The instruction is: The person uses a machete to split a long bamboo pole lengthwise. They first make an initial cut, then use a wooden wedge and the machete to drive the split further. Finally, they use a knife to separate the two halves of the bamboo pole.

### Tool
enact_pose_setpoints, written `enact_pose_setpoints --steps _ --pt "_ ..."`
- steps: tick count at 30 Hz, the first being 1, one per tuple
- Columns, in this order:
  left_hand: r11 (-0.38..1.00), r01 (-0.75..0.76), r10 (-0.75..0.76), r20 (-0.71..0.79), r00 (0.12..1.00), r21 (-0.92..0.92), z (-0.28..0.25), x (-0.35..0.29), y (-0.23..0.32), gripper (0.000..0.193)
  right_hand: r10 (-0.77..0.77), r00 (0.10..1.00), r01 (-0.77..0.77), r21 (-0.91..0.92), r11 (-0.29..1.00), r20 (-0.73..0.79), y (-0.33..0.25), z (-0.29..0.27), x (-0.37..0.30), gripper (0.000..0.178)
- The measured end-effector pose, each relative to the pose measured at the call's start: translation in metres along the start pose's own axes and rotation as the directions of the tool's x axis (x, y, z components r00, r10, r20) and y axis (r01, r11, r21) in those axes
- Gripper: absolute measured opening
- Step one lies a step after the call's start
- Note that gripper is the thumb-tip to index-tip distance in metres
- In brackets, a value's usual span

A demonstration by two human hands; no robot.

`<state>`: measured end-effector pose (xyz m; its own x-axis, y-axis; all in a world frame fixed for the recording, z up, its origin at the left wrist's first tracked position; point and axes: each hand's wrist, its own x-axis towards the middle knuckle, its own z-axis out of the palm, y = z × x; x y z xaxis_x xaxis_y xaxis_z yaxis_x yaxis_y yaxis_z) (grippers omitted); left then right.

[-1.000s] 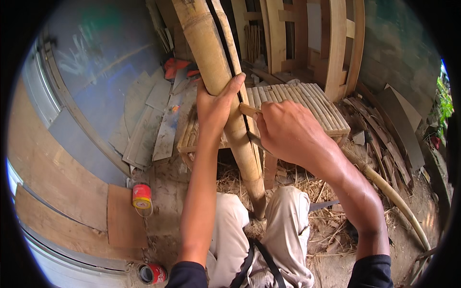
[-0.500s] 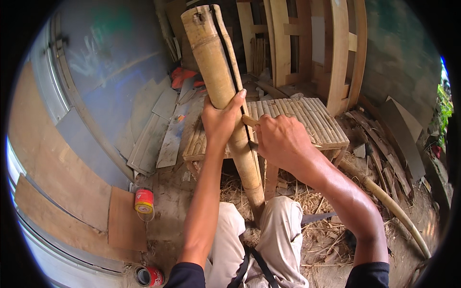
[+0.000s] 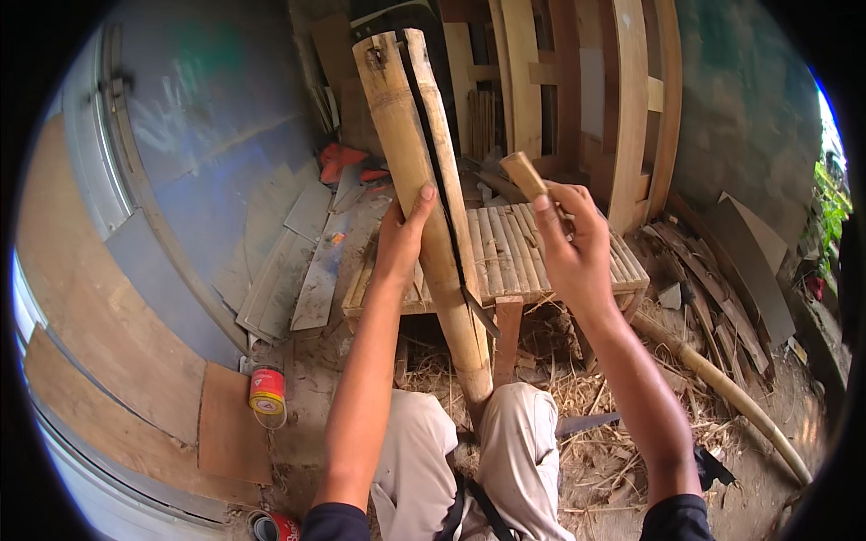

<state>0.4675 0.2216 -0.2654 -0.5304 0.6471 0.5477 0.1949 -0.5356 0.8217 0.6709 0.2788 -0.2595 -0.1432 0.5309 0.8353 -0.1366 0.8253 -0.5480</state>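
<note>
Bamboo pole (image 3: pixel 424 171), thick and tan, stands nearly upright in the middle of the view, its foot between the person's knees and its cut top leaning slightly to the left. A long dark split runs down its right side from the top end to about the level of the bench. A dark blade (image 3: pixel 478 311) is lodged in the lower part of that split, its tip showing just to the right of the pole (how deep it sits cannot be told). The left hand (image 3: pixel 401 239) is closed around the pole from the left side at mid-height, thumb pointing up along the surface. The right hand (image 3: pixel 568 243) is raised to the right of the pole, apart from it, and is clenched on a short wooden stick (image 3: pixel 526 176) whose blunt end juts up and to the left above the fingers. Behind both hands a low slatted bench (image 3: pixel 505 261) of bamboo strips stands on a single visible wooden leg. Straw and shavings (image 3: pixel 577 397) cover the ground under and around it. A long thin bamboo cane (image 3: pixel 722 388) lies on the ground at right. A red and yellow can (image 3: pixel 267 395) lies on its side at left, near flat wooden boards (image 3: pixel 225 433). Wooden frames (image 3: pixel 622 108) lean at the back.
</note>
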Motion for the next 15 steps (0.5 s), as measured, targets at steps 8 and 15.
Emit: enact_pose_setpoints --steps 8,15 --pt "0.999 -0.005 0.006 0.002 1.0 -0.049 -0.004 -0.001 -0.016 0.077 0.347 0.93 -0.333 0.68 0.653 0.122 -0.007 0.026 0.006 0.025" --pt "0.998 -0.037 0.036 -0.018 0.999 -0.044 -0.001 -0.01 -0.018 0.072 -0.034 0.993 0.092 0.53 0.843 -0.117 -0.036 0.041 0.021 0.028"
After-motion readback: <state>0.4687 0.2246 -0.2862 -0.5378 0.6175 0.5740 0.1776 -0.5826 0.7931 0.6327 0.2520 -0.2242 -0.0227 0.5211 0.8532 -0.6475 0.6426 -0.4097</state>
